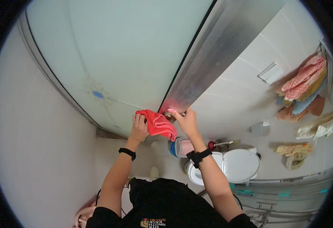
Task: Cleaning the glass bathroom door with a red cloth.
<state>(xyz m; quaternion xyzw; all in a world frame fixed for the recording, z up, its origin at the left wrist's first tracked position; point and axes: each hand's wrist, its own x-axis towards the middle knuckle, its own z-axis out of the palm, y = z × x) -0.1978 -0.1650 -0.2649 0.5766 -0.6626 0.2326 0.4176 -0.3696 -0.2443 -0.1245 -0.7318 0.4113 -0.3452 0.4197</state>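
Note:
A folded red cloth is bunched in my left hand, fingers closed around it. It lies against the frosted glass door, beside a round metal door knob. My right hand is at the knob from the right, its thumb reaching over the knob's top and the other fingers bent near the right edge of the wide silver door frame. The cloth and the hand hide part of the knob. A blue oval spot with grey smudges marks the glass to the left.
Below on the right stand a white toilet, a pink-lidded bin and a plunger. Towels hang on the right wall, near a white switch. A metal rack is at lower right. A plain wall rises at left.

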